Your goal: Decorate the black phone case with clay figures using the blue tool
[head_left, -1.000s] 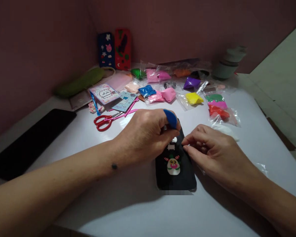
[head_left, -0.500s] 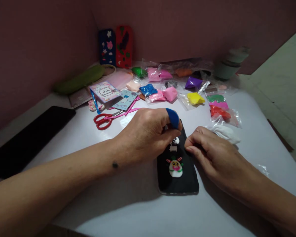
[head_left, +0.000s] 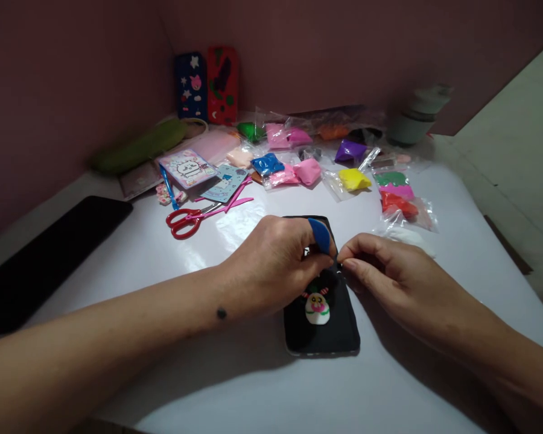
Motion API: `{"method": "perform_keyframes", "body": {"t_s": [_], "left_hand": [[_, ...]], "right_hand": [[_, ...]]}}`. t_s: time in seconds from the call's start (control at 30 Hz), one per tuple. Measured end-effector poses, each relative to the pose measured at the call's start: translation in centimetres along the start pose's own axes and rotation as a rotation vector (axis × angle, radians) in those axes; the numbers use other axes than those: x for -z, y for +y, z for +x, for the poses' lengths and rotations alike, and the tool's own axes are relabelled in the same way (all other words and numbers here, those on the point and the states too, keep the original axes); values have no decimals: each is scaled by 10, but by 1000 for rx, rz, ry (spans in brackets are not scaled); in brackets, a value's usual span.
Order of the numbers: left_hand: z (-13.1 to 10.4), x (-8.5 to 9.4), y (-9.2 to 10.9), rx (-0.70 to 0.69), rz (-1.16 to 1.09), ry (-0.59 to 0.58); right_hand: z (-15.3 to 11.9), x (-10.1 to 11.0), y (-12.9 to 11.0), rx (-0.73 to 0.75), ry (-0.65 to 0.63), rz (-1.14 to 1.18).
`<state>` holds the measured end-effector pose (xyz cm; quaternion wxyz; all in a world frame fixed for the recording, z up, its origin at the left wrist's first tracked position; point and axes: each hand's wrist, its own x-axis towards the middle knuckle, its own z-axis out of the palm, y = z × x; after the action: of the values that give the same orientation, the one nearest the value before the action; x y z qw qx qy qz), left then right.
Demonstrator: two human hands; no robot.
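A black phone case lies on the white table with a white clay figure stuck on its lower half; the figure has striped red pieces and green trim. Over the upper part of the case is my left hand, with a blue wrap on one finger and its thumb and fingertips pinched together. My right hand is pinched at the right edge of the case, its fingertips almost meeting those of my left hand. Something tiny and dark shows at the right fingertips, too small to name.
Red-handled scissors and printed cards lie at the left, near a long black mat. Bags of coloured clay spread across the back. Blue and red decorated cases lean on the wall. A bottle stands back right.
My left hand has moved down the case, hiding more of its upper decoration and showing the case's top edge. My right fingertips have come closer to the left ones.
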<state>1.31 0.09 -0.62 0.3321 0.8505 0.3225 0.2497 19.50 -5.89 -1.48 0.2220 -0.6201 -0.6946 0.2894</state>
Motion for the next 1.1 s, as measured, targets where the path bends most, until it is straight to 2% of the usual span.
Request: {"method": "perform_keyframes", "body": {"t_s": [0.23,0.63,1.1], "left_hand": [[1,-6,0,-38,19,26],[0,-9,-3,-85,33,14],[0,-6,0,-65,33,-3]], "right_hand": [[0,-1,1,11,-64,58],[1,-2,0,-20,-51,56],[1,-2,1,-8,-50,34]]}}
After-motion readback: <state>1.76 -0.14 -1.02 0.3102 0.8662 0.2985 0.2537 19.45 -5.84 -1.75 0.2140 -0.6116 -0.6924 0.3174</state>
